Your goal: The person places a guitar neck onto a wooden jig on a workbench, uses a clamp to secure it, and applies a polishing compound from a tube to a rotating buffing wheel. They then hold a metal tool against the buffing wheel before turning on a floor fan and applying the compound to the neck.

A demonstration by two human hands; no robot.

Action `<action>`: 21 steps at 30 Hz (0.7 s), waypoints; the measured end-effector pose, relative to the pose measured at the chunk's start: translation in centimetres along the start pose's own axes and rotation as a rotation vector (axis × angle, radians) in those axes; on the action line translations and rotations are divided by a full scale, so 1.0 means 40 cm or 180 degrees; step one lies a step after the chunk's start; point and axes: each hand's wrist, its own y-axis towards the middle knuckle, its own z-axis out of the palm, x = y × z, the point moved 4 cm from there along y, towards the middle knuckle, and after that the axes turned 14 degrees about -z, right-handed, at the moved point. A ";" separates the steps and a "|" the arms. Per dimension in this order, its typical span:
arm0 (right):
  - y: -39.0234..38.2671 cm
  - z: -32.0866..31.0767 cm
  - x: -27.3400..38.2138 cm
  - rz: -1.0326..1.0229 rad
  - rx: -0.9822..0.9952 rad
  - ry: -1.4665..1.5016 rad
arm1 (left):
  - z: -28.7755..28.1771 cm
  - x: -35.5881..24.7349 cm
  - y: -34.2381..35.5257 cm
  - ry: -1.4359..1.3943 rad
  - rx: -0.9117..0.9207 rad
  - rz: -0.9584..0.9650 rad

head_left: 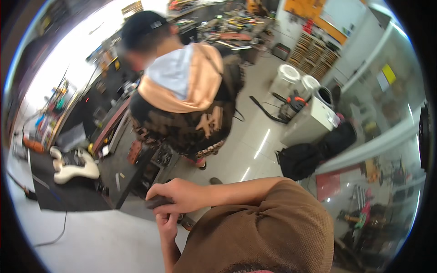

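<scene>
My right hand (184, 194) reaches across in front of my brown shirt and is closed around a dark, oblong object (159, 201). Its kind is not clear, since the fingers cover much of it. Just below, my left hand (167, 222) is held up close under the right one, its fingers curled together. Whatever the left fingers may grip is hidden. Both hands are in the air, to the right of a black workbench (111, 189). On that bench lies a cream-white electric guitar body (83, 172), apart from my hands.
A person in a camouflage jacket with a peach hood (205, 86) stands ahead, bent over the bench. Tools clutter a far worktable (232, 36). White buckets (288, 73), a black-and-orange vacuum (295, 102) and a black bag (300, 159) stand on the right, beside a glass partition (382, 104).
</scene>
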 end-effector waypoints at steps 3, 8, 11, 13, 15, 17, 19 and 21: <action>-0.241 -0.133 0.066 -0.0038 -0.0884 0.0147 | 0.205 0.026 -0.020 0.0324 0.0347 -0.0191; -0.540 -0.471 0.054 0.0234 -0.2512 0.2040 | 0.536 -0.009 0.212 0.1417 0.1006 0.0197; -0.727 -0.603 -0.008 0.0047 -0.2695 0.1711 | 0.755 0.029 0.344 0.1253 0.1214 0.0038; -0.857 -0.709 -0.077 0.0058 -0.2825 0.1520 | 0.961 0.040 0.444 0.0801 0.1355 -0.0197; -1.020 -0.799 -0.169 0.1792 -0.2927 0.0972 | 1.172 0.011 0.534 0.0979 0.1533 -0.0650; -1.132 -0.931 -0.165 0.1689 -0.3963 0.1578 | 1.338 0.032 0.615 0.0989 0.1773 -0.1066; -1.259 -1.088 -0.135 0.1680 -0.4517 0.1689 | 1.488 0.024 0.679 0.1375 0.2127 -0.0916; -1.340 -1.262 -0.060 0.1272 -0.5021 0.1340 | 1.612 -0.006 0.742 0.1481 0.2287 -0.0697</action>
